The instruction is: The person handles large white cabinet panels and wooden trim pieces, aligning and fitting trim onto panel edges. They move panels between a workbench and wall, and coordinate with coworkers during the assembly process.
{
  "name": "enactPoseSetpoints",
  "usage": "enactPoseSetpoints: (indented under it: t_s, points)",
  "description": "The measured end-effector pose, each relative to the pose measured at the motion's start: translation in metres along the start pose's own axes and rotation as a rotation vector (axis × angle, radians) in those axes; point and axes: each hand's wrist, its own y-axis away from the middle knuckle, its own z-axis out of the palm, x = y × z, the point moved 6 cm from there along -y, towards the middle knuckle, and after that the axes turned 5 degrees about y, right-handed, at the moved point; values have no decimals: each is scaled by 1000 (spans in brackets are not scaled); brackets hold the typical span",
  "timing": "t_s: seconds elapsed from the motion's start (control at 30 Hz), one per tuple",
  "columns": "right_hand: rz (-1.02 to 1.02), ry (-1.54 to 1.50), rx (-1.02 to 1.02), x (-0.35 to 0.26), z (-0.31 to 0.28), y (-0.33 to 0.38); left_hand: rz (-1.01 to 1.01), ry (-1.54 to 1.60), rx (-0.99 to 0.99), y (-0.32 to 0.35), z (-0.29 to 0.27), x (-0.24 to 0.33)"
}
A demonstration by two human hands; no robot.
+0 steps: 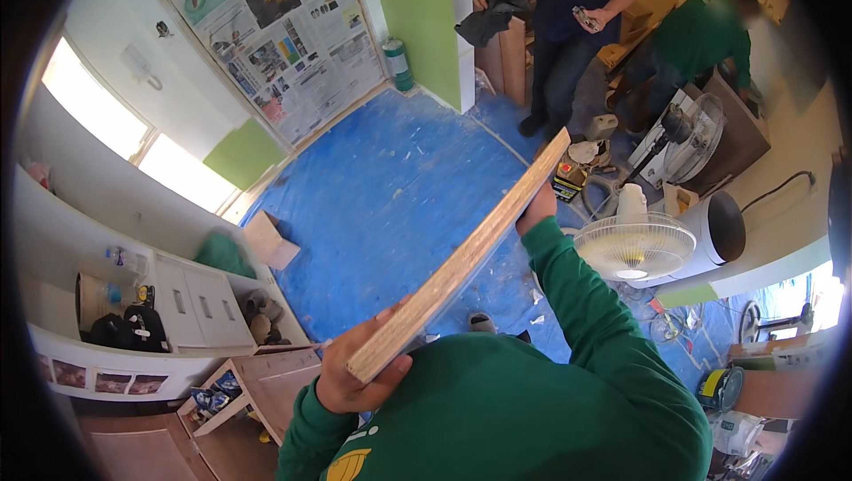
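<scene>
Fingers of the left hand (355, 374) are curled around the near end of a long wooden board (461, 259), with the thumb lying on its upper face. Far along the board, the right hand (537, 208) grips its edge near the other end, and the fingers there are closed on the wood, though partly hidden behind it. Both arms wear green sleeves. The board is held in the air, on its edge, running from the lower left up to the upper right, above a floor covered with blue plastic sheet (390, 188). A white fan (635, 246) stands just to the right of the right arm. At the left is a white shelf unit (200, 299). Beyond the board, two other people stand and bend near a doorway.
</scene>
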Motion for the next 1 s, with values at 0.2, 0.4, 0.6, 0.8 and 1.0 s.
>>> enactPoseSetpoints:
  t_s: [0.2,0.4,0.6,0.8,1.0]
  points:
    - [-449,554,-87,-67,24,44,-147,4,108,-11,4,-6]
    - [-1043,1417,-610,-84,89,173,-317,52,97,-20,14,-14]
    - [-997,1255,-738,-86,104,190,-341,42,118,-21,15,-12]
    - [-924,1202,-813,-95,99,184,-370,8,111,-18,14,-7]
    - [-960,1267,-841,-103,114,175,-319,15,100,-23,17,-6]
